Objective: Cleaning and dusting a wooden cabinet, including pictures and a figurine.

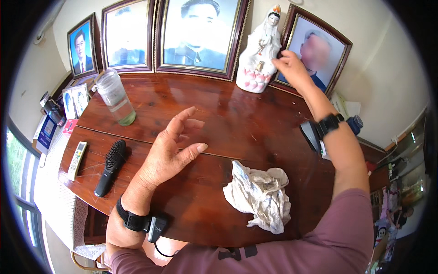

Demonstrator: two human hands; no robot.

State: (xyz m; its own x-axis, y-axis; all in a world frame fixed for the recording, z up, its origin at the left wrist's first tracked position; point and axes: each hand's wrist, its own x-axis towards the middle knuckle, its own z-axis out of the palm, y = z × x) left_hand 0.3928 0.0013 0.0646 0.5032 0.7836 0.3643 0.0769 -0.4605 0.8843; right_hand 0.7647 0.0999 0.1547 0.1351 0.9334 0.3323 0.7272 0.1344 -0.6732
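Note:
My right hand (293,70) is raised at the right side of a white porcelain figurine (260,51) with a pink lotus base, its fingers bent near the figure's edge; whether they touch it I cannot tell. Behind that hand leans a framed portrait (337,65). Over the middle-left of the brown wooden table (205,178) hovers my left hand (171,147), palm facing right, fingers apart, holding nothing. A crumpled whitish cloth (261,195) lies on the table near my body. To the left of my left hand lies a black hairbrush (111,167).
Larger framed portraits (200,70) stand along the wall. A clear jar (118,99) with some liquid stands at the back left, and a remote control (78,161) lies at the left edge. A dark bottle (355,124) and small items are at the right.

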